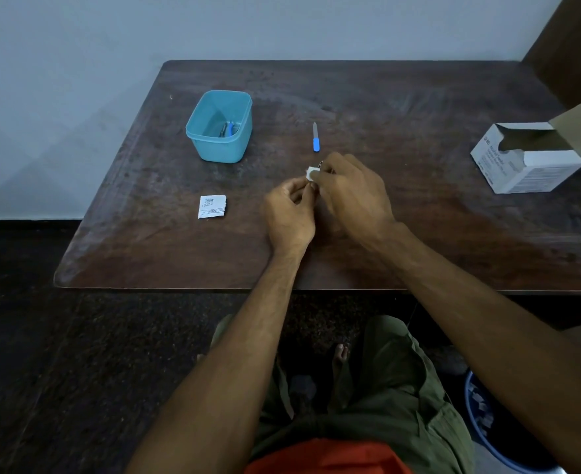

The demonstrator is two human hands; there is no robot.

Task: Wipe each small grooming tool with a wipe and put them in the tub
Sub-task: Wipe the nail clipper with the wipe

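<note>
A: Where does the wipe (311,173) lie?
B: Pinched in the right hand (354,196) fingertips, around a small metal tool (320,164); left hand (291,213) fingers curl against it, above the table (419,107).

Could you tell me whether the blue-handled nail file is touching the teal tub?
Apart. The head view shows the nail file lying flat on the table, with a wide strip of bare wood between it and the tub to its left.
</note>
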